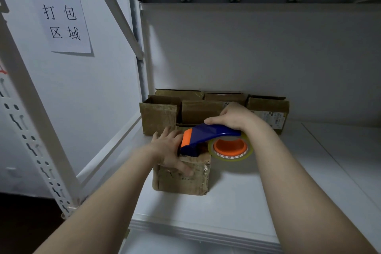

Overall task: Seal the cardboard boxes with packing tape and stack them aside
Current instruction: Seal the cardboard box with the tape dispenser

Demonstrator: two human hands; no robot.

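Note:
A small worn cardboard box (185,179) stands on the white shelf (257,192) in front of me. My left hand (170,150) lies flat on its top, fingers spread, holding it down. My right hand (233,116) grips a blue and orange tape dispenser (206,136) from above. The dispenser's orange front edge touches the box top beside my left hand. Its roll of clear tape (231,148) hangs past the box's right side.
Several more cardboard boxes (158,115) stand in a row against the back wall, one (270,109) at the right. A white rack post (39,130) with slots rises at left. A paper sign (59,12) hangs on the left wall.

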